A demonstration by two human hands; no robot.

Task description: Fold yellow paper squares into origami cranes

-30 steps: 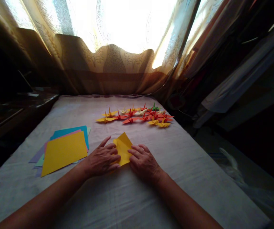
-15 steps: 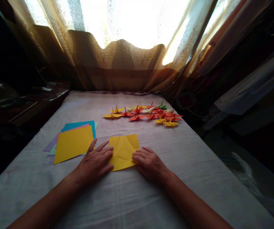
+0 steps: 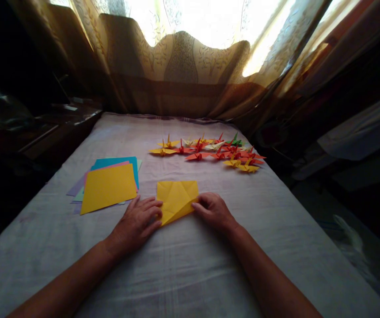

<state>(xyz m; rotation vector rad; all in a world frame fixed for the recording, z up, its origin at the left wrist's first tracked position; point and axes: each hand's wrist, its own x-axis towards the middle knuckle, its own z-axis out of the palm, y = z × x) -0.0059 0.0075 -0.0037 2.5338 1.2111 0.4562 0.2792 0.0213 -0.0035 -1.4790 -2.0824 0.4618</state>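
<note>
- Yellow and crossed with fold lines, the creased sheet [image 3: 176, 194] lies straight ahead of you, between your two hands and touching both.
- Your left hand [image 3: 133, 225] rests palm down at the sheet's left side, fingers spread, with the tips of the thumb and nearest fingers lying on its lower left edge.
- The outer fingers of that same hand reach close to the near right corner of the paper stack [image 3: 108, 187]; you cannot tell from here whether they touch it.
- Your right hand [image 3: 216, 214] is curled at the sheet's right side, thumb and forefinger pinching the edge near its lower right corner.
- Between your hands, the sheet's near edge is turned up on a slant, higher at the right than at the left.
- Yellow tops the stack to your left, with a blue sheet [image 3: 120, 161] showing behind it.
- Beyond the sheet, well apart from your fingers, stand folded paper cranes [image 3: 198, 156] in red, yellow, cream and green.
- Everything sits on a pale cloth [image 3: 163, 278] spread before you.
</note>
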